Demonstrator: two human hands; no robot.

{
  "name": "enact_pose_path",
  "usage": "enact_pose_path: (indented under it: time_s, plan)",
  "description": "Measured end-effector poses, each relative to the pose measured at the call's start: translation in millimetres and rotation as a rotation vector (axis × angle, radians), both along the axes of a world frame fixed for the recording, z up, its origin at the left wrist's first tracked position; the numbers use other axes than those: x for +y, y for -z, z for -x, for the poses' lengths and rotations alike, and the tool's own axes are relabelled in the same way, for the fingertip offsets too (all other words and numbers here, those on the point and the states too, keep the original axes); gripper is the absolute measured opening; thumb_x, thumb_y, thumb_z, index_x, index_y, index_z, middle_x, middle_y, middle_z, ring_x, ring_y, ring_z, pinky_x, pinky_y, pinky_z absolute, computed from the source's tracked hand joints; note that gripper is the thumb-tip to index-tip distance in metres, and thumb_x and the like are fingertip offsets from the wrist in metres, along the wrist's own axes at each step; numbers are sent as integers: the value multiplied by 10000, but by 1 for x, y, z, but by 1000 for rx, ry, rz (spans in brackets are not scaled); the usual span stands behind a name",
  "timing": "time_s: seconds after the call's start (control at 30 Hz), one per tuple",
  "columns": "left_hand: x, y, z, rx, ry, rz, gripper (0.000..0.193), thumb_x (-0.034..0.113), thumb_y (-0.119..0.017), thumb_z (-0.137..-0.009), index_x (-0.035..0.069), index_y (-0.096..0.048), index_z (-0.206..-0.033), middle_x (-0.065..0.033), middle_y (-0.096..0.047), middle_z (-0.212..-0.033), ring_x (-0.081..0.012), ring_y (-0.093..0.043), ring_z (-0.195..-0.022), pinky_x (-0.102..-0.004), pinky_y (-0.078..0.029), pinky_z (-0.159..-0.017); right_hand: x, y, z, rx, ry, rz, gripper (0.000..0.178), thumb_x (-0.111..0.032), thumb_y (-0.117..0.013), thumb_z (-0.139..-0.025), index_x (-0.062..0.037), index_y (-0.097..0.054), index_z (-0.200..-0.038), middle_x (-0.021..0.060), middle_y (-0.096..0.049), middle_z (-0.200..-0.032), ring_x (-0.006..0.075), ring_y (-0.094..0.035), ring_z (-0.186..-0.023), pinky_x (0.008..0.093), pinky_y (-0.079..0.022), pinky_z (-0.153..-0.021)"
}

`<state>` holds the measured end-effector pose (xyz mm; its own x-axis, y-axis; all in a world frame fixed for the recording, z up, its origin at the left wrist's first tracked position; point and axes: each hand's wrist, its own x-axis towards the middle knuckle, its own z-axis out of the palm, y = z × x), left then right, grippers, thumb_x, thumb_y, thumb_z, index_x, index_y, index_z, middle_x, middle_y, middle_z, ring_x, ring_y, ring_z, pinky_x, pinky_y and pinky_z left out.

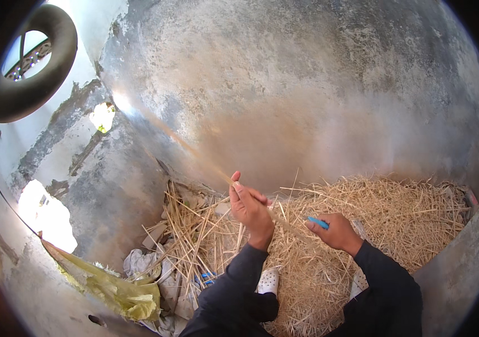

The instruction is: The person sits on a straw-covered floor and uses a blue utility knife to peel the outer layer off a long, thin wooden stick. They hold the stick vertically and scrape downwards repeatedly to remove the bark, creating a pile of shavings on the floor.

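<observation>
A long, thin, pale strip [197, 156], like split cane or bamboo, runs slanting up and left across the wall. My left hand [252, 216] is closed on it, thumb pressed to it and fingers pointing up. Behind that hand the strip continues toward the lower right, blurred against the straw. My right hand [337, 231] makes a fist around a blue handle [318, 222] whose end sticks out by the thumb. What tool the handle belongs to is hidden. Both hands are above the straw pile [385, 219].
A rough grey wall [307, 84] rises behind the straw. Several long loose strips [191, 241] lie at left beside a crumpled yellow-green sheet [132, 295]. A black inner tube [62, 48] hangs upper left. One white shoe [268, 281] stands on the straw below my left arm.
</observation>
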<state>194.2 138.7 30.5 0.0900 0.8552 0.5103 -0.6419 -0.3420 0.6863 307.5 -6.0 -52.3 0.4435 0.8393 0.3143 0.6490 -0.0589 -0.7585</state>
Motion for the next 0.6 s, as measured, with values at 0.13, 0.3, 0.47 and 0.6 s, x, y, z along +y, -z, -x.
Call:
enact_pose_path:
  time_s: [0.13, 0.3, 0.47, 0.6]
  plan:
    - [6, 24, -15, 24, -8, 105, 254, 318, -430, -1005, 88, -469, -1107, 0, -565, -745, -121, -594, -687, -284, -477, -661, -11, -11, 13, -160, 113, 48, 503, -566, -610, -821, -84, -616, -675, 103, -552, -545, 285, -583, -527, 408, -441, -515]
    - [-9, 32, -17, -40, 215, 195, 264, 327, -417, -1007, 92, -411, -1127, -52, -602, -891, -222, -598, -998, -382, -476, -854, -12, 2, -13, -96, 153, 68, 391, -460, -680, -806, -73, -654, -756, 96, -563, -553, 253, -569, -510, 372, -432, -508]
    - [-25, 19, -16, -182, 287, 155, 291, 328, -385, -1012, 61, -394, -1126, -105, -599, -931, -290, -576, -1074, -464, -450, -990, -10, 7, -17, -12, 198, 25, 369, -467, -651, -827, -99, -665, -852, 97, -607, -618, 274, -611, -576, 383, -459, -540]
    - [-38, 25, -19, -158, 290, 126, 302, 324, -355, -1019, 43, -401, -1119, -147, -582, -1040, -304, -523, -1171, -460, -434, -1017, 4, 22, -26, 141, 192, -246, 373, -430, -627, -873, -58, -644, -877, 34, -513, -541, 196, -524, -479, 334, -405, -473]
